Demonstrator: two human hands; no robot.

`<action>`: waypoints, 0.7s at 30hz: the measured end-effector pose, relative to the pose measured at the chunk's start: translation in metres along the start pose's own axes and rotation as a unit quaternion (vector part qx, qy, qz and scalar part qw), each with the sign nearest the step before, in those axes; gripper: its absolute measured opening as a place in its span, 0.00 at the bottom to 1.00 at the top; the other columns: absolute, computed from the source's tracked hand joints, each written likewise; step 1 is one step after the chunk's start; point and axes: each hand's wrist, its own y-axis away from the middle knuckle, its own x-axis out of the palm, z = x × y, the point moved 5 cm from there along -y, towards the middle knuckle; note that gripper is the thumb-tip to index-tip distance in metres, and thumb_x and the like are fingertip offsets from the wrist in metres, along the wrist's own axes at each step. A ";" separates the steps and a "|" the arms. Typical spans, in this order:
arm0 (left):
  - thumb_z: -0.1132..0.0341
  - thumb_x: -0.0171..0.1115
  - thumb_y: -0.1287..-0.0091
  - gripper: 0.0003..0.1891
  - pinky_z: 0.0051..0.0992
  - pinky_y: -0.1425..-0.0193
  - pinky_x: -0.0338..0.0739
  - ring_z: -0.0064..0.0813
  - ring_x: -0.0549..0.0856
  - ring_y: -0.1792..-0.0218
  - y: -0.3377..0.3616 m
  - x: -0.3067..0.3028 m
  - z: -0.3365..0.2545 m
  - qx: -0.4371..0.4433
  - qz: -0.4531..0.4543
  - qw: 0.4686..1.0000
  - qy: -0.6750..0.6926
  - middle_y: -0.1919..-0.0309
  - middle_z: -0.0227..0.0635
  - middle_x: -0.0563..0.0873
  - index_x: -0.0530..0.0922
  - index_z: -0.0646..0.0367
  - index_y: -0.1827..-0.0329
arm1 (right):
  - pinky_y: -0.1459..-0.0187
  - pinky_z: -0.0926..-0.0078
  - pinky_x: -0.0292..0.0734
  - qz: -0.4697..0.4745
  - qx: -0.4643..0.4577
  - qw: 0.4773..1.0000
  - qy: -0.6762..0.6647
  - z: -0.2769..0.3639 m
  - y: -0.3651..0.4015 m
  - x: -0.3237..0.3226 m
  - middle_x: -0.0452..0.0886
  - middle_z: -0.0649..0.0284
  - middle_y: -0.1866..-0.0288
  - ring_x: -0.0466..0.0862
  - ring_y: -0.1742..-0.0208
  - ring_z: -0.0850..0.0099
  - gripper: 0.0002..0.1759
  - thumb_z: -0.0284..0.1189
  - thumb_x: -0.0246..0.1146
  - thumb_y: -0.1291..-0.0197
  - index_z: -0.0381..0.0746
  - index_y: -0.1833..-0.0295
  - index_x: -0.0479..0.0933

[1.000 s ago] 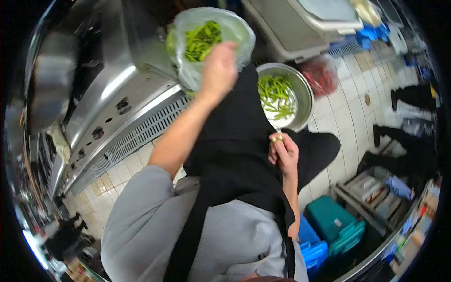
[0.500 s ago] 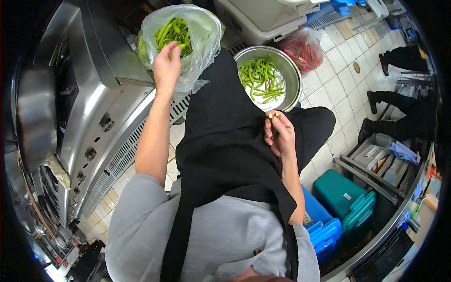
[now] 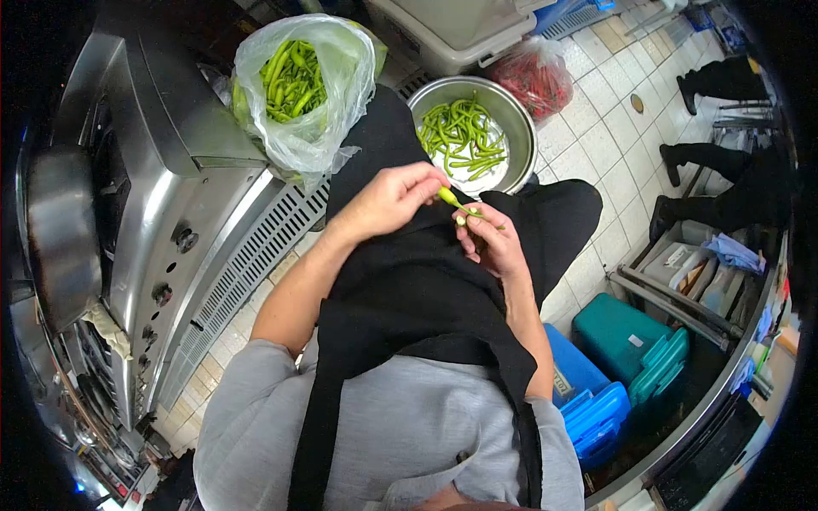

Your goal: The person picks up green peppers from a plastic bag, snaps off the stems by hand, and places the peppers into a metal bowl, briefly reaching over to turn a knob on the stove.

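A green chili pepper (image 3: 449,198) spans the gap between my two hands, above my lap. My left hand (image 3: 390,201) pinches its thick end, fingers and thumb together. The thin end reaches my right hand (image 3: 496,240), whose fingers are curled closed around small green pepper pieces; pale cut ends (image 3: 461,221) poke out by the thumb. Just beyond stands a round metal pot (image 3: 530,157) with several green chili peppers (image 3: 460,132) inside. Left of it, an open clear plastic bag (image 3: 345,60) holds many more green chili peppers (image 3: 291,81).
A steel stove (image 3: 170,247) with knobs runs along the left. A bag of red chili peppers (image 3: 532,81) lies behind the pot, beside a grey bin (image 3: 443,34). Teal (image 3: 622,341) and blue (image 3: 588,400) containers sit at right. Other people's dark-clad legs (image 3: 716,162) show far right.
My left hand has come out of the plastic bag and over to my right hand, bringing a green chili pepper. My right hand has shifted slightly left and stays closed.
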 end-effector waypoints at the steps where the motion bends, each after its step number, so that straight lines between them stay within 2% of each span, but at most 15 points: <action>1: 0.64 0.54 0.22 0.12 0.21 0.52 0.78 0.17 0.82 0.61 -0.001 -0.005 0.001 -0.021 0.022 0.997 0.070 0.59 0.28 0.85 0.80 0.63 0.48 | 0.81 0.84 0.66 0.006 0.010 1.000 -0.001 0.000 0.001 0.000 0.80 0.64 0.68 0.74 0.77 0.82 0.11 0.30 0.60 0.30 0.35 0.48 0.77; 6: 0.63 0.52 0.21 0.13 0.21 0.52 0.77 0.16 0.80 0.60 -0.005 -0.013 -0.011 -0.009 0.107 0.991 0.085 0.61 0.26 0.84 0.80 0.63 0.48 | 0.80 0.87 0.65 0.000 0.037 0.999 -0.012 0.001 -0.005 0.004 0.78 0.65 0.68 0.72 0.77 0.83 0.12 0.33 0.60 0.29 0.37 0.47 0.78; 8: 0.65 0.54 0.23 0.11 0.23 0.53 0.77 0.18 0.82 0.60 -0.008 -0.008 -0.009 0.007 0.113 0.994 -0.003 0.62 0.29 0.85 0.81 0.62 0.51 | 0.80 0.87 0.65 0.010 0.042 0.999 -0.019 0.000 -0.005 0.006 0.79 0.65 0.68 0.72 0.76 0.83 0.12 0.33 0.60 0.29 0.37 0.47 0.78; 9: 0.65 0.54 0.23 0.11 0.23 0.53 0.77 0.18 0.82 0.60 -0.008 -0.005 -0.009 0.006 0.113 0.994 -0.002 0.62 0.29 0.85 0.81 0.62 0.51 | 0.80 0.87 0.65 0.021 0.044 0.999 -0.024 0.000 -0.005 0.008 0.79 0.65 0.68 0.72 0.76 0.83 0.12 0.34 0.60 0.29 0.37 0.47 0.78; 11: 0.67 0.55 0.25 0.09 0.25 0.53 0.78 0.24 0.85 0.60 -0.008 0.000 -0.014 0.070 0.067 0.984 -0.150 0.62 0.35 0.87 0.82 0.61 0.53 | 0.80 0.87 0.64 0.026 0.045 0.999 -0.013 0.001 -0.003 0.008 0.80 0.65 0.67 0.73 0.76 0.83 0.12 0.35 0.60 0.29 0.37 0.49 0.78; 12: 0.68 0.58 0.28 0.07 0.30 0.53 0.79 0.33 0.87 0.59 -0.007 0.003 -0.019 0.104 0.033 0.981 -0.163 0.62 0.39 0.87 0.82 0.59 0.54 | 0.80 0.87 0.64 0.033 0.039 0.999 0.014 0.001 -0.002 0.008 0.80 0.66 0.67 0.73 0.76 0.84 0.12 0.35 0.61 0.29 0.37 0.49 0.79; 13: 0.68 0.58 0.28 0.07 0.30 0.53 0.79 0.33 0.87 0.59 -0.006 0.009 -0.019 0.104 0.033 0.981 -0.163 0.62 0.39 0.87 0.82 0.59 0.54 | 0.80 0.87 0.63 0.040 0.034 0.998 0.040 0.001 -0.001 0.008 0.80 0.67 0.68 0.72 0.77 0.85 0.13 0.35 0.61 0.29 0.37 0.50 0.79; 15: 0.67 0.61 0.30 0.06 0.34 0.53 0.79 0.39 0.86 0.59 0.000 0.015 -0.030 0.180 -0.049 0.945 -0.268 0.63 0.38 0.87 0.82 0.58 0.55 | 0.80 0.87 0.62 0.038 0.028 0.996 0.081 0.001 0.000 0.009 0.80 0.68 0.68 0.72 0.77 0.86 0.12 0.35 0.62 0.29 0.37 0.50 0.80; 16: 0.66 0.64 0.32 0.06 0.36 0.54 0.78 0.41 0.85 0.60 0.002 0.018 -0.032 0.182 -0.057 0.943 -0.274 0.63 0.37 0.86 0.82 0.57 0.56 | 0.80 0.87 0.61 0.037 0.022 0.992 0.122 0.000 0.000 0.010 0.80 0.69 0.68 0.71 0.77 0.87 0.12 0.35 0.62 0.29 0.38 0.50 0.81; 21: 0.67 0.66 0.34 0.08 0.35 0.55 0.78 0.41 0.85 0.60 0.010 0.020 -0.033 0.171 -0.026 0.953 -0.247 0.63 0.37 0.85 0.80 0.58 0.56 | 0.78 0.88 0.60 0.029 -0.003 0.990 0.135 -0.004 0.000 0.008 0.79 0.72 0.69 0.70 0.77 0.89 0.12 0.35 0.62 0.30 0.38 0.50 0.82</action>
